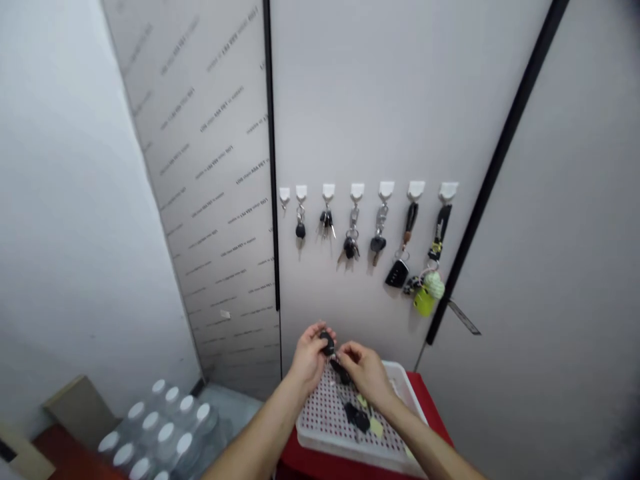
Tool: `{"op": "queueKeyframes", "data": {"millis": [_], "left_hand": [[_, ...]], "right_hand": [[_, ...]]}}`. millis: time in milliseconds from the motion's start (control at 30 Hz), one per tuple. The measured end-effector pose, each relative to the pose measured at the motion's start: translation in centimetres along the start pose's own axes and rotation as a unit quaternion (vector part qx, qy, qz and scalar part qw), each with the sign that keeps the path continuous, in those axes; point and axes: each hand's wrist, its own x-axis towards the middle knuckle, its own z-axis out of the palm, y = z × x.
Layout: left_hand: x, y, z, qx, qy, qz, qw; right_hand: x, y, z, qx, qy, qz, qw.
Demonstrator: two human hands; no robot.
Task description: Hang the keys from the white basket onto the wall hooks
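Your left hand pinches a key; your right hand's grip is unclear. Slackening could drop it.

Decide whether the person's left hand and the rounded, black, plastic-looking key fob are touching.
Touching. The head view shows it: the left hand has its thumb lying on the rounded black key fob, with no gap between.
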Motion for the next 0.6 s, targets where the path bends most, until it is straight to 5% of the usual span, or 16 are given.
{"op": "queueKeyframes", "data": {"millis": [167,400,600], "left_hand": [[0.5,2.6,-0.3,-0.038,0.034,0.038,0.998],[1.0,6.7,-0.7,-0.071,0.078,0.072,0.992],[1.0,7.8,-0.2,-0.09,0.09,0.073,0.989]], "right_hand": [[2.2,-2.6,0.3,0.013,-0.02,-0.068,0.997],[4.8,-6.3,1.5,0.011,-0.112,-0.082,0.99],[5.1,-7.3,3.2,0.035,-0.099,-0.101,0.989]]}}
